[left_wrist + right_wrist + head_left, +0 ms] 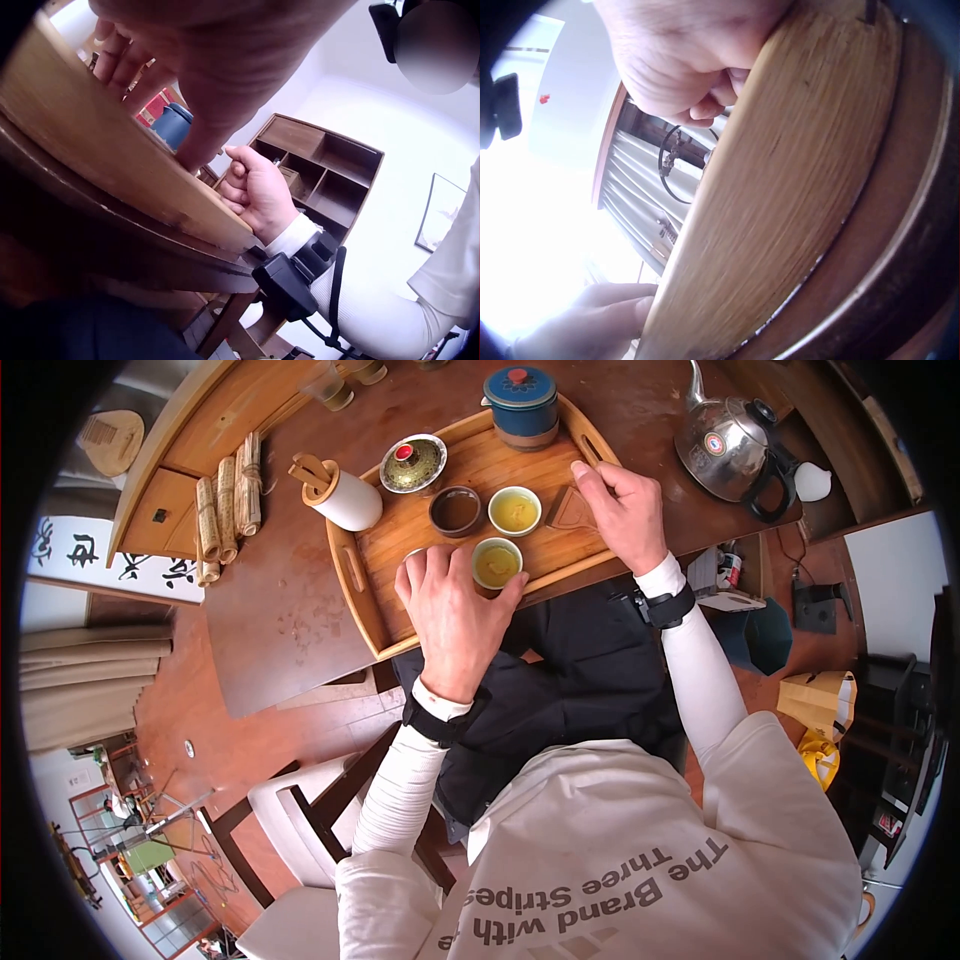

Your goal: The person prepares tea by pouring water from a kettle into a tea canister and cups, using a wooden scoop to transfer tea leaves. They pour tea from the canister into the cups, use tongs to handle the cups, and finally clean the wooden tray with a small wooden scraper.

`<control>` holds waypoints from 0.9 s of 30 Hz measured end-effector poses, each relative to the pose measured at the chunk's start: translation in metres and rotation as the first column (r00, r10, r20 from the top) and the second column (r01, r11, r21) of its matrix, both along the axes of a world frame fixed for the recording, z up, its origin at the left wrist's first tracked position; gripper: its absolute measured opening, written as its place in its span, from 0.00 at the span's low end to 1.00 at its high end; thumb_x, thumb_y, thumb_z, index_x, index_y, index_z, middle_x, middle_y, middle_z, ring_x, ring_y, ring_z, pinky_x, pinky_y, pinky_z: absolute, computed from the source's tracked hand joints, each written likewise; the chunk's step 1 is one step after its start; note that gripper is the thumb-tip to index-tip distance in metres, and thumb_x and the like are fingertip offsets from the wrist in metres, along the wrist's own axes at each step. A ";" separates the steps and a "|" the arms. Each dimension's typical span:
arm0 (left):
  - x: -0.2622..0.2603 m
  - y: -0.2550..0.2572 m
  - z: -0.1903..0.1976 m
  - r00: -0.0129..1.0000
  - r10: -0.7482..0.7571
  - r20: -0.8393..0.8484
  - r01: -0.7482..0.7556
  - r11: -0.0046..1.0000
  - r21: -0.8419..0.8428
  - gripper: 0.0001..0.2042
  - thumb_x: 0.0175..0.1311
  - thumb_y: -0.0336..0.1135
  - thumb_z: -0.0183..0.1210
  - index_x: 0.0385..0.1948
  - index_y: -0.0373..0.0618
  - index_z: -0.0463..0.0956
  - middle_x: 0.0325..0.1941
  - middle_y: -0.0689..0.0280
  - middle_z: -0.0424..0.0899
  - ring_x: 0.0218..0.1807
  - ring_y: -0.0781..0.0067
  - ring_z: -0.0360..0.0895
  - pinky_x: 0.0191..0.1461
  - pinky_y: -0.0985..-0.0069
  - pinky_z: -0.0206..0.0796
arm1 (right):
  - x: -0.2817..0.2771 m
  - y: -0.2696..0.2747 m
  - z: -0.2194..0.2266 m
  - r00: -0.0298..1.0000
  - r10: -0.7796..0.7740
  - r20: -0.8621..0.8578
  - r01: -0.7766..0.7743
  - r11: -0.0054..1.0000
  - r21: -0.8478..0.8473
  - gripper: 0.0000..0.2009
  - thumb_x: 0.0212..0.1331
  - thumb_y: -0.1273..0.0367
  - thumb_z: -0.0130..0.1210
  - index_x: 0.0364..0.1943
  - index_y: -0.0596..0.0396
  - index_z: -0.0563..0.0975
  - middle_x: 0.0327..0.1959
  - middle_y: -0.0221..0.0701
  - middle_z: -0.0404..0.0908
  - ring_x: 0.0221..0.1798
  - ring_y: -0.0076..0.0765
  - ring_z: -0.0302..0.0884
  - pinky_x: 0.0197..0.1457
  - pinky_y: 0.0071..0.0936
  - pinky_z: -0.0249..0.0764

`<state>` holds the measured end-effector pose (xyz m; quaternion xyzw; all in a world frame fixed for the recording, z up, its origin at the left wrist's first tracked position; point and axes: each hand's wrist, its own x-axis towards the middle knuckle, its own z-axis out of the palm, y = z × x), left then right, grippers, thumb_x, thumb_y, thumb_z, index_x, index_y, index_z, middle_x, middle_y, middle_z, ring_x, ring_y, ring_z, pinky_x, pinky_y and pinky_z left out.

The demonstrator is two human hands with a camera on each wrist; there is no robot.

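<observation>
My left hand point(455, 605) reaches down over the near side of a wooden tray point(365, 615), thumb and fingers round a small teacup point(497, 563) of yellow tea. In the left wrist view its fingertips dip behind the tray's rim. Farther right, my right hand point(625, 510) has curled fingers and overlaps a brown, angular flat piece point(570, 510) on the tray; I cannot tell whether it grips it. Just beyond the held cup stand a second cup of yellow tea point(515, 511) and a dark brown cup point(455, 511).
On the tray are a patterned lidded bowl point(413, 464), a blue lidded pot point(521, 408) and a white holder point(345, 500) with wooden tools. A steel kettle point(722, 450) stands right of the tray. Rolled bamboo bundles point(226, 510) lie to the left. Several glasses point(330, 387) stand behind.
</observation>
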<state>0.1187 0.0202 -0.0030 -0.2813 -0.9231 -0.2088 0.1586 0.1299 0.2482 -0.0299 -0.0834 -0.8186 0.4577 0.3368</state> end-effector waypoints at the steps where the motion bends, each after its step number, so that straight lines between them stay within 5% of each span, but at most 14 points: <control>1: -0.001 0.001 0.001 1.000 0.002 0.000 -0.002 1.000 -0.005 0.24 0.47 0.47 0.77 0.45 0.44 0.84 0.43 0.59 0.81 0.52 0.54 0.74 0.63 0.57 0.58 | 0.000 -0.001 0.001 1.000 0.001 0.000 -0.001 1.000 -0.003 0.18 0.67 0.64 0.62 0.22 0.63 0.75 0.14 0.42 0.66 0.16 0.30 0.55 0.22 0.32 0.58; 8: -0.004 0.006 0.008 0.999 0.014 -0.032 -0.016 0.997 -0.073 0.21 0.45 0.47 0.77 0.38 0.46 0.86 0.35 0.62 0.82 0.46 0.56 0.75 0.57 0.60 0.60 | 0.000 0.002 -0.002 1.000 -0.002 -0.009 0.002 1.000 -0.002 0.19 0.67 0.64 0.62 0.21 0.63 0.74 0.14 0.42 0.65 0.16 0.32 0.53 0.21 0.33 0.57; 19: -0.016 0.003 0.021 0.989 0.069 -0.128 -0.073 0.997 -0.026 0.20 0.45 0.44 0.75 0.37 0.42 0.84 0.39 0.59 0.83 0.49 0.53 0.75 0.57 0.59 0.63 | 0.000 0.001 0.000 1.000 0.007 -0.030 -0.007 1.000 0.005 0.19 0.67 0.65 0.62 0.21 0.63 0.73 0.14 0.42 0.64 0.16 0.31 0.53 0.21 0.33 0.56; 27: -0.057 -0.010 0.036 0.995 0.070 0.072 -0.072 0.997 0.018 0.25 0.47 0.44 0.75 0.43 0.40 0.79 0.36 0.55 0.86 0.42 0.49 0.83 0.51 0.59 0.70 | 0.000 0.001 -0.002 0.999 0.017 -0.050 -0.019 0.999 -0.040 0.20 0.67 0.65 0.62 0.20 0.63 0.71 0.14 0.41 0.60 0.18 0.28 0.50 0.21 0.32 0.54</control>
